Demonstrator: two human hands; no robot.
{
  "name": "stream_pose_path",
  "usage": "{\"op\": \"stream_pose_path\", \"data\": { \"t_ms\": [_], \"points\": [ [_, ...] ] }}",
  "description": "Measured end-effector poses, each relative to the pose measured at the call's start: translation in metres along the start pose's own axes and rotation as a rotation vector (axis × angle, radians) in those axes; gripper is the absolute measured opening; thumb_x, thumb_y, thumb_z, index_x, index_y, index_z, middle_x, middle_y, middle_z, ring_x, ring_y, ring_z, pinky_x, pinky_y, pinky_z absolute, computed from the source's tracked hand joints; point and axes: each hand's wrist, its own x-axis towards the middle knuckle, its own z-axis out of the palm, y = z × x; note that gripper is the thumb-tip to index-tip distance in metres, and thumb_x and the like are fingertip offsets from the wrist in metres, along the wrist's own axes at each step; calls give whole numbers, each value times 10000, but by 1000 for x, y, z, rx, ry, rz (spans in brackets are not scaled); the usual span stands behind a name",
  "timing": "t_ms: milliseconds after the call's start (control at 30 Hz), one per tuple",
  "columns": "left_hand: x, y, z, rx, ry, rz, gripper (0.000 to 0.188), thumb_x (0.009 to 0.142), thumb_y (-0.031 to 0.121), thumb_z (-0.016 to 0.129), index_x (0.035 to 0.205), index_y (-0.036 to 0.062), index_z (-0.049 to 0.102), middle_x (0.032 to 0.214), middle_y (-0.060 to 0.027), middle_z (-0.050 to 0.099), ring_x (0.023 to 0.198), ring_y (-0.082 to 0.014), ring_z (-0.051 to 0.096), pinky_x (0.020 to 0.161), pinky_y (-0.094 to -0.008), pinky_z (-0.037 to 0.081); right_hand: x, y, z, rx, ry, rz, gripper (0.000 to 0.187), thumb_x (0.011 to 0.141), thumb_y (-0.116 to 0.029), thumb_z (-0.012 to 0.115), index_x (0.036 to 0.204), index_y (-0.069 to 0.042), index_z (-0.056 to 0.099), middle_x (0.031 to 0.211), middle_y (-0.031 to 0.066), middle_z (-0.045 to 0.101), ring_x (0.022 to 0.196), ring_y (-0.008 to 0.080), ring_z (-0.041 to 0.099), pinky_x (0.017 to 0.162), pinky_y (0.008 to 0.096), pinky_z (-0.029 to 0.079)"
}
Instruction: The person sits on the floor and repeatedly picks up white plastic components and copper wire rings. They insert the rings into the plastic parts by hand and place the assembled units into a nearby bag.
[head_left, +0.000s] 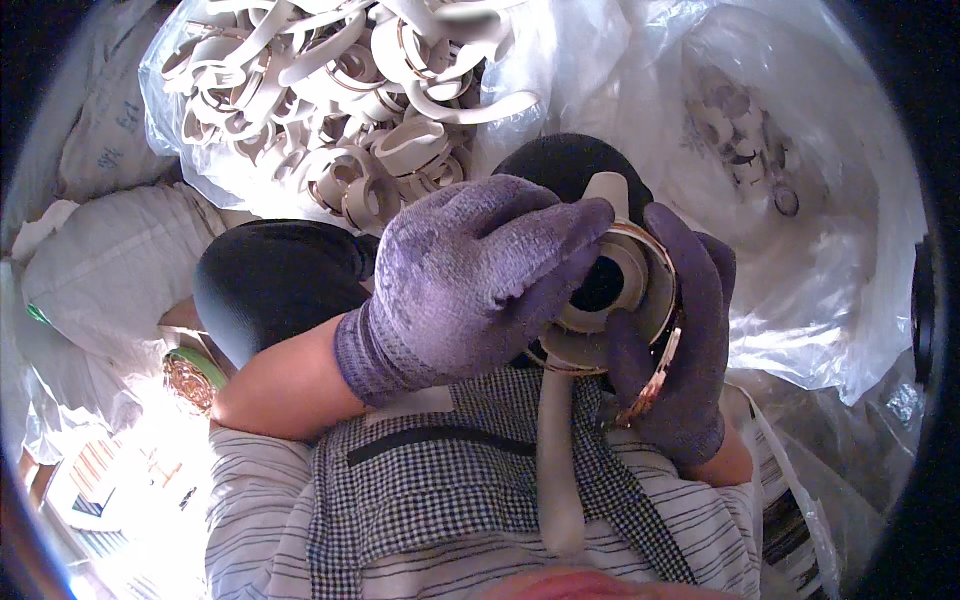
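Firm Support, Light Touch

Your right hand (700, 350) clasps the part (578, 350) between thumb and fingers, the handle (560, 480) over your apron (430, 490); your left hand (465, 275) has fingers together at the rim (638, 233), pinch not discernible; keep the right grip firm; press lightly; avoid bending the gold band (658, 378).

I work from a single view, the left of two wide fisheye cameras mounted side by side on the head. It looks steeply down and a little forward, upright and unmirrored. The apron (430, 510) fills the lower part, and a clear plastic bag (820, 310) curves toward the right rim. The left hand (465, 275) and right hand (702, 350) sit close below my lens.
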Motion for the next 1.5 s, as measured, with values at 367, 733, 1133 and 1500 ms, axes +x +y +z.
{"op": "stream_pose_path", "data": {
  "t_ms": [367, 733, 1133, 1500],
  "points": [
    [6, -17, 3, -80, -25, 133, 344, 827, 71, 747, 1168, 40, 710, 1099, -148, 716, 988, -315, 699, 830, -400, 576, -6, 35, -13, 147, -85, -101, 776, 709, -343, 882, 1361, -28, 603, 1206, 143, 588, 1085, 328, 521, 954, 413, 466],
    [13, -34, -2, -178, -158, 263, 1024, 477, 484, 939, 1354, 83, 593, 1228, -142, 647, 1068, -349, 660, 892, -444, 534, 9, 51, -22, 47, -158, -214, 978, 542, -415, 945, 1388, -67, 598, 1188, 136, 620, 1096, 339, 568, 962, 417, 489],
    [4, -34, -5, 172, -181, 237, 1046, 444, 580, 927, 1351, 170, 605, 1350, -69, 613, 1277, -381, 513, 1064, -622, 365, 13, 60, -15, 117, -167, -176, 972, 555, -369, 968, 1407, -100, 582, 1106, 133, 642, 1021, 335, 626, 857, 403, 556],
    [7, -23, 6, -115, -138, 222, 1081, 481, 421, 971, 1391, 48, 522, 1354, -205, 582, 1278, -435, 541, 1093, -540, 400, 9, 48, -5, 194, -150, -168, 999, 599, -348, 976, 1421, -44, 497, 1344, 173, 608, 1181, 367, 593, 1025, 455, 476]
  ]
}}
